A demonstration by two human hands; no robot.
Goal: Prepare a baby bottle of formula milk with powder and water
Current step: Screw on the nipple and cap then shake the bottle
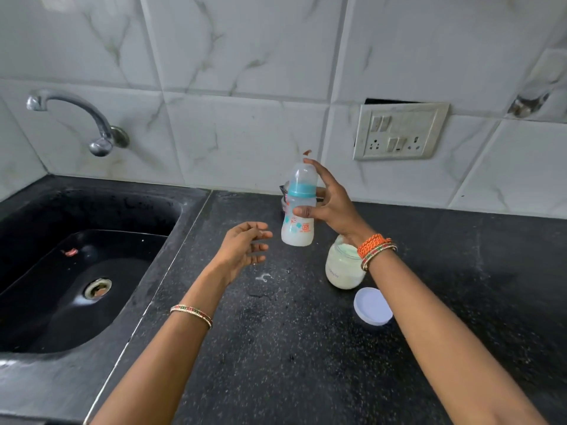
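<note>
Only one view, from a camera worn on the head. Looks forward and down at a dark counter point(276, 348), from above and quite near. Wide angle, so the tiled wall point(245, 56) bends at the edges. Faces the wall straight ahead, with the sink point(76, 271) and tap point(92, 124) at the left and a socket plate point(399, 131) at upper right. Both forearms enter from the bottom edge. No second view to compare.

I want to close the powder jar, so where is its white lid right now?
The white lid lies flat on the black counter, on the right side of the head view, just in front of the open powder jar and under the right forearm.
</note>
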